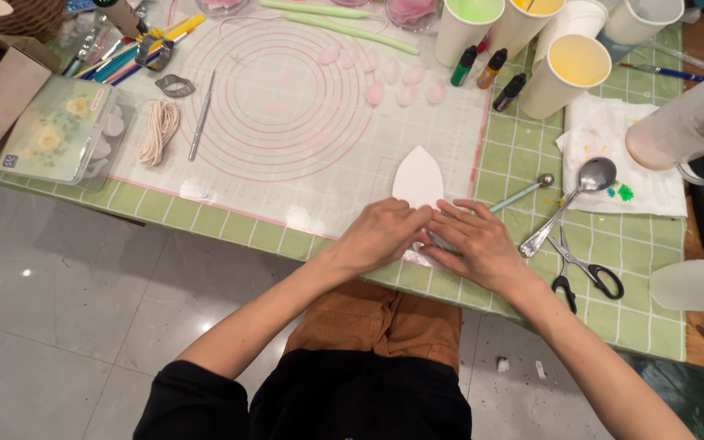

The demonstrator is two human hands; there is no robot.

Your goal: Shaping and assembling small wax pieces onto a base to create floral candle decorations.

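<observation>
A white, pointed leaf-shaped piece (419, 175) lies flat on the translucent silicone mat (287, 106) with pink circles. My left hand (380, 235) rests on the piece's near end, fingers curled over it. My right hand (476, 243) lies beside it on the right, fingertips meeting the left hand at the piece's near edge. Whatever is under the fingers is hidden. A ball-tipped modelling tool (523, 192) lies just beyond my right hand.
A spoon (574, 200) and scissors (584, 269) lie right of my hands on the green checked cloth (523, 147). Paper cups of coloured liquid (568, 69), small dye bottles (490, 69), pink petals (389, 77), a string coil (159, 129) and a plastic box (63, 130) lie farther back.
</observation>
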